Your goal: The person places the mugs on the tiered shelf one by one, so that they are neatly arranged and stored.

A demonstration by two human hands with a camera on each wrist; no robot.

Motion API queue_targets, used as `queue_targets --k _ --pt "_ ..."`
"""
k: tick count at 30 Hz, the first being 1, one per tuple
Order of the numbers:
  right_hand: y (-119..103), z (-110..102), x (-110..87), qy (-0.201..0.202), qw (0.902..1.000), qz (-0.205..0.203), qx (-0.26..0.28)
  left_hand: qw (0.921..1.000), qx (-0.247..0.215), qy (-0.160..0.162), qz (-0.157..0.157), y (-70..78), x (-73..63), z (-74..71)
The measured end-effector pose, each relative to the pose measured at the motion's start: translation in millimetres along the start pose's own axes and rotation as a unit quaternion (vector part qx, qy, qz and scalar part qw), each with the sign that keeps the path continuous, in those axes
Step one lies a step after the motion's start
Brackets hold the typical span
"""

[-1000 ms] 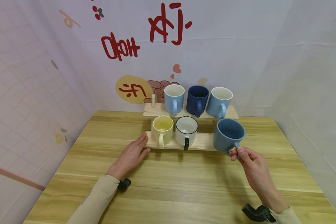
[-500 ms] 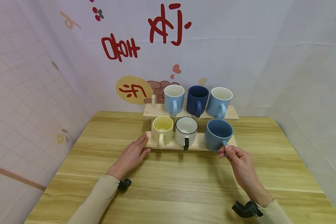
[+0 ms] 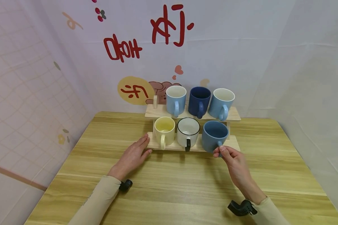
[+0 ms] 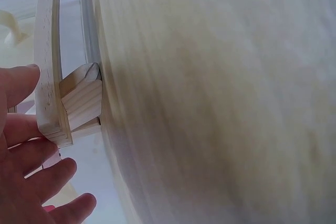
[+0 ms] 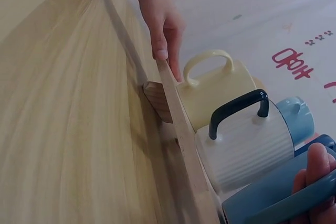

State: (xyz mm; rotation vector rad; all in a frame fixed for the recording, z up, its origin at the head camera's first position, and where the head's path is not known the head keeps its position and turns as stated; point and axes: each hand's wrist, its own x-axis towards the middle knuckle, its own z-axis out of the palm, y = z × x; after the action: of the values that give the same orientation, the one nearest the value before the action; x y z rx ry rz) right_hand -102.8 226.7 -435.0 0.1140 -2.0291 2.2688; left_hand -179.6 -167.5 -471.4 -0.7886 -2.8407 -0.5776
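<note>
My right hand pinches the handle of a slate-blue mug between thumb and fingers. The mug is upright over the right part of the lower board of a two-tier wooden rack; whether its base touches the board I cannot tell. Left of it on that board stand a white mug with black rim and handle, then a pale yellow mug. My left hand rests against the rack's left end, its fingers fairly straight and the thumb at the front edge. In the left wrist view, the rack's end touches the fingers.
On the upper board stand a light blue mug, a navy mug and another light blue mug. The wood-grain table extends in front of the rack. A printed white cloth hangs behind.
My right hand has carried the slate-blue mug leftward along the lower board, closer to the white mug. The left hand has stayed at the rack's end.
</note>
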Motion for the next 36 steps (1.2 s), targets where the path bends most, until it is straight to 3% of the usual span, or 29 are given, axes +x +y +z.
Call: queue_targets --k 17,29,36 --pt "6.0 4.4 11.2 0.002 0.9982 0.003 -0.060 1.0000 -0.001 -0.002 -0.007 1.0 0.4 0.8" --pt "4.6 1.2 14.3 -0.027 0.9938 0.035 -0.102 0.9999 0.000 -0.006 -0.012 2.2 -0.9 0.3" --pt "1.7 -9.0 19.4 -0.051 0.9839 0.080 -0.151 0.9995 -0.016 -0.014 -0.023 2.6 0.6 -0.2"
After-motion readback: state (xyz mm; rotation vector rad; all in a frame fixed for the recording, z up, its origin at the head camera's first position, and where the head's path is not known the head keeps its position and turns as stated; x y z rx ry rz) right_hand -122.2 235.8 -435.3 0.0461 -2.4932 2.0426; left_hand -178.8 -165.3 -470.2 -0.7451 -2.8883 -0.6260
